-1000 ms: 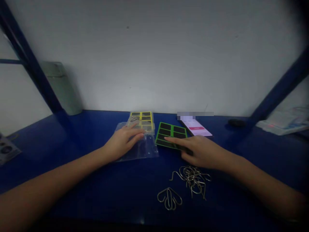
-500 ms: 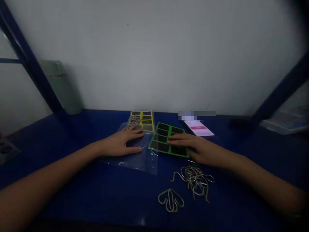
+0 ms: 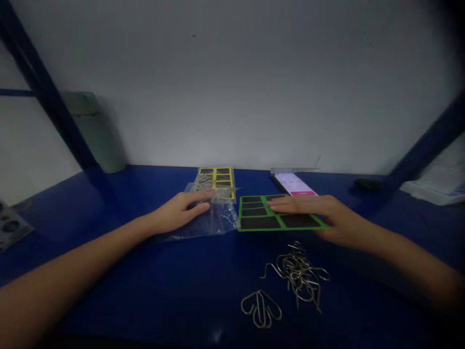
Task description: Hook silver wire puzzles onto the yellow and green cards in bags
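So: right hand [image 3: 329,218] flat on sheet [image 3: 259,222]

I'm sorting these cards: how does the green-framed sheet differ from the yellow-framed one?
The green-framed sheet has a green border, the yellow-framed sheet a yellow one. The green one lies nearer, under the right hand; the yellow one lies farther back, by the wall. The clear bag under the left hand covers part of the yellow one; only the hand covers the green one. Both lie flat on the blue table and show dark panels.
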`<state>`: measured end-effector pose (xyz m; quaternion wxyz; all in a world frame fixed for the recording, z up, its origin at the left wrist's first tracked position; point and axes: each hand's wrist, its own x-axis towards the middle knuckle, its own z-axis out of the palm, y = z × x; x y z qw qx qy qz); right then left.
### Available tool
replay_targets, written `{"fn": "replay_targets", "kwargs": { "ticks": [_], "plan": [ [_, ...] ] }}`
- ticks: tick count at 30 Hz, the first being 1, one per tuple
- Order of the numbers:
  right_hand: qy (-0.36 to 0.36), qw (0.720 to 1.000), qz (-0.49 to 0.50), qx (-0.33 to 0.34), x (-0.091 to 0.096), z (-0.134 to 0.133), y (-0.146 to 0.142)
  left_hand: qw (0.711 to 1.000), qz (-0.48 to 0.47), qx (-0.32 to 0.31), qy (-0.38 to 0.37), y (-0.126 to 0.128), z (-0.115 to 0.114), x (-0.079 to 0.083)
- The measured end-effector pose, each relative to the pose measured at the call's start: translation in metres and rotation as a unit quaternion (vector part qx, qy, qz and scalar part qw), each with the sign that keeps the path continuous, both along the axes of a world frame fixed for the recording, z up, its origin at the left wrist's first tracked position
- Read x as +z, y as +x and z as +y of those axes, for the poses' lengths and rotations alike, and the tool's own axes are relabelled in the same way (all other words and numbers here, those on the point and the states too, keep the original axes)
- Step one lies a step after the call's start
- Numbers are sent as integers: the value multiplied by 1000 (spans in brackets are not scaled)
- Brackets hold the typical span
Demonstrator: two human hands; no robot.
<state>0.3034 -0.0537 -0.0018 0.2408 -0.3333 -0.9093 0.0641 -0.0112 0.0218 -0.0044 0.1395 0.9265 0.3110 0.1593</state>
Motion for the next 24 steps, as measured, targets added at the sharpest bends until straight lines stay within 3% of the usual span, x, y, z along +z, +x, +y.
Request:
{"fn": "replay_targets", "kwargs": {
  "ticks": [5, 9, 12, 19, 24],
  "plan": [
    [-10, 999, 38, 35, 10, -8, -4, 1000, -6, 4, -3, -2, 1, 0],
    [33, 997, 50, 44, 12, -14, -7, 1000, -2, -12, 5, -1, 1, -1],
    [50, 996, 74, 31, 11, -14, -8, 1000, -1, -27, 4, 0, 1, -3],
    [-11, 994, 104, 31, -1, -7, -12, 996, 4, -84, -22, 3, -6, 0],
    [18, 994, 106, 29, -3, -5, -16, 994, -1, -110, -29, 5, -11, 2]
  ]
}}
